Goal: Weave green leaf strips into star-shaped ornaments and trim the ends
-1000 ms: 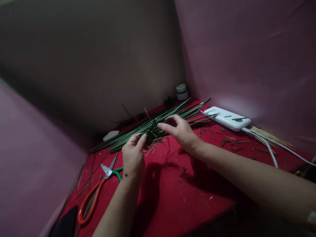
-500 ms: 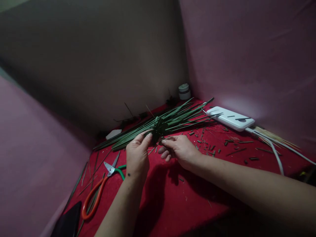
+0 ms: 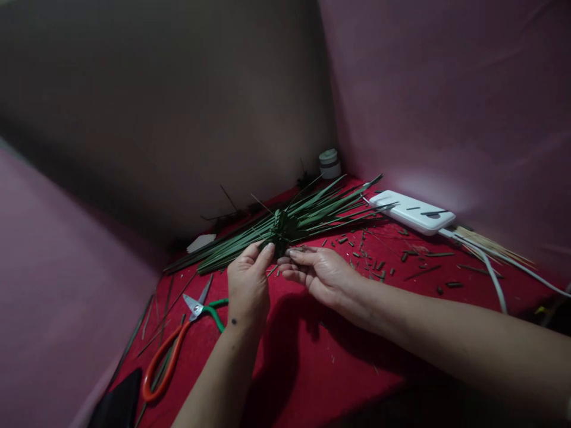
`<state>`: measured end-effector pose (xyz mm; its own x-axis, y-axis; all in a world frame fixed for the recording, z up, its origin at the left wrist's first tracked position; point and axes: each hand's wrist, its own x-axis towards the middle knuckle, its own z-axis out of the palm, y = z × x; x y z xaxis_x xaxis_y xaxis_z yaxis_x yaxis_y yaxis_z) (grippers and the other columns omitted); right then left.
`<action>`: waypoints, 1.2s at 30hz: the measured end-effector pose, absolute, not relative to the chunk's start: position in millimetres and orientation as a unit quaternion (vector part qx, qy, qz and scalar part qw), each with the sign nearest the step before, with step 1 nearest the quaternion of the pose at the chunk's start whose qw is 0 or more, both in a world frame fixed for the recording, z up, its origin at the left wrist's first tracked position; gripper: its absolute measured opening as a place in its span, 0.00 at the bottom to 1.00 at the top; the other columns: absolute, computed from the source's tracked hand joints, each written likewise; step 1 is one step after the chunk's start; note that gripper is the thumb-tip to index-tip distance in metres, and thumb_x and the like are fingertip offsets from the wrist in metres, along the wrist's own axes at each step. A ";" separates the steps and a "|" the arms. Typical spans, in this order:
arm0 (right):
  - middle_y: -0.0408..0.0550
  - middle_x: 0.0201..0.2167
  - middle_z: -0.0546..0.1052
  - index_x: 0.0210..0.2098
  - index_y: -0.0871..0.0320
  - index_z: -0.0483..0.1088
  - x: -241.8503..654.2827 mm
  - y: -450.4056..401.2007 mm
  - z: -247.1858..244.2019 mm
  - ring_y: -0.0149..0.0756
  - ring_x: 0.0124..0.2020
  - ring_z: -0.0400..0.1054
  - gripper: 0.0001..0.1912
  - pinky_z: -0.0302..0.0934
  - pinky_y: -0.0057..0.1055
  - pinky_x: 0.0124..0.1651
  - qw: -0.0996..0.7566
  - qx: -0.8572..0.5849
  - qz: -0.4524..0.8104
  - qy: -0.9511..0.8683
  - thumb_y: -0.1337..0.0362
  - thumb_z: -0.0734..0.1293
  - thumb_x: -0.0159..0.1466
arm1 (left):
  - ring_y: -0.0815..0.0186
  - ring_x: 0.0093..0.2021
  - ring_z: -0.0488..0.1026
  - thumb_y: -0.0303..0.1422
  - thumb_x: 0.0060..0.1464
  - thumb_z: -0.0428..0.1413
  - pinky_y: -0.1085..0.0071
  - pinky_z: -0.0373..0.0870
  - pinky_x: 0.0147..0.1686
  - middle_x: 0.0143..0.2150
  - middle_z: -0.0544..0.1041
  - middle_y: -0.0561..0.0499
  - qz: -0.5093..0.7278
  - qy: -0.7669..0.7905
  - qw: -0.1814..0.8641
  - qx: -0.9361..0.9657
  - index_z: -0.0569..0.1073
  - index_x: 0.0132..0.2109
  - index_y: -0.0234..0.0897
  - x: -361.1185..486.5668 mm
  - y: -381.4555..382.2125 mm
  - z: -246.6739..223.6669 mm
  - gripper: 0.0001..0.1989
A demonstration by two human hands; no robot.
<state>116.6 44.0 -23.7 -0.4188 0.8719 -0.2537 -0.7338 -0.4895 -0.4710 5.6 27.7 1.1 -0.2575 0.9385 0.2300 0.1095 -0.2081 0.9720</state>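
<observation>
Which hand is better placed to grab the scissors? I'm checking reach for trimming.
Probably the left hand: the scissors lie just beside its wrist, while the right hand sits across the leaf bundle.

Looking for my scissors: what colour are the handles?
One orange, one green, on the scissors in the head view.

A makeshift craft corner, probably at home: a red-covered table (image 3: 357,356) hemmed by pink cloth walls (image 3: 446,89), strewn with leaf strips (image 3: 312,214), scissors (image 3: 178,345) and a power strip (image 3: 413,211).
</observation>
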 end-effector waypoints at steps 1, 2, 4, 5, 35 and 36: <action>0.51 0.22 0.76 0.25 0.67 0.71 116.7 44.0 -23.9 0.29 0.22 0.71 0.11 0.68 0.24 0.28 0.484 -0.236 0.829 -0.150 0.79 0.60 0.59 | 0.66 0.37 0.73 0.34 0.47 0.60 0.72 0.67 0.41 0.34 0.79 0.51 0.593 0.523 0.349 0.503 0.77 0.36 0.34 5.7 27.4 1.0 0.10; 0.50 0.21 0.76 0.25 0.67 0.71 116.9 43.8 -24.1 0.28 0.21 0.71 0.11 0.68 0.24 0.27 0.483 -0.238 0.827 -0.161 0.79 0.60 0.60 | 0.66 0.37 0.73 0.34 0.47 0.60 0.72 0.67 0.41 0.33 0.79 0.51 0.593 0.522 0.349 0.504 0.77 0.36 0.34 5.3 27.4 0.8 0.10; 0.49 0.20 0.75 0.26 0.66 0.70 118.0 42.4 -24.5 0.28 0.18 0.68 0.09 0.65 0.23 0.21 0.479 -0.257 0.814 -0.205 0.76 0.61 0.60 | 0.66 0.36 0.72 0.35 0.47 0.60 0.72 0.67 0.40 0.33 0.78 0.50 0.595 0.520 0.345 0.506 0.77 0.37 0.33 2.8 28.2 -0.3 0.10; 0.48 0.19 0.74 0.26 0.66 0.70 118.7 41.5 -24.8 0.27 0.16 0.67 0.08 0.62 0.22 0.18 0.479 -0.273 0.801 -0.232 0.74 0.62 0.60 | 0.67 0.35 0.72 0.35 0.47 0.60 0.72 0.67 0.39 0.33 0.78 0.50 0.596 0.518 0.345 0.508 0.77 0.37 0.33 0.9 29.0 -1.0 0.11; 0.42 0.12 0.69 0.20 0.63 0.66 118.3 37.0 -28.6 0.22 0.08 0.55 0.12 0.44 0.19 0.09 0.442 -0.387 0.705 -0.396 0.66 0.62 0.60 | 0.72 0.23 0.69 0.34 0.41 0.64 0.77 0.64 0.24 0.23 0.75 0.53 0.573 0.500 0.459 0.460 0.76 0.28 0.31 -14.0 42.7 -3.7 0.10; 0.42 0.12 0.69 0.21 0.63 0.66 118.1 36.8 -28.7 0.22 0.08 0.55 0.12 0.44 0.19 0.09 0.446 -0.387 0.705 -0.392 0.67 0.61 0.60 | 0.73 0.22 0.68 0.34 0.42 0.64 0.77 0.64 0.24 0.23 0.75 0.53 0.567 0.504 0.452 0.470 0.76 0.27 0.31 -14.0 42.3 -4.4 0.09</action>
<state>118.1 36.8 -28.7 -0.3028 0.9328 -0.1956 -0.3255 -0.2941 -0.8986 -14.0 42.3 -4.4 -0.1495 0.9857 0.0778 -0.0383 -0.0844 0.9957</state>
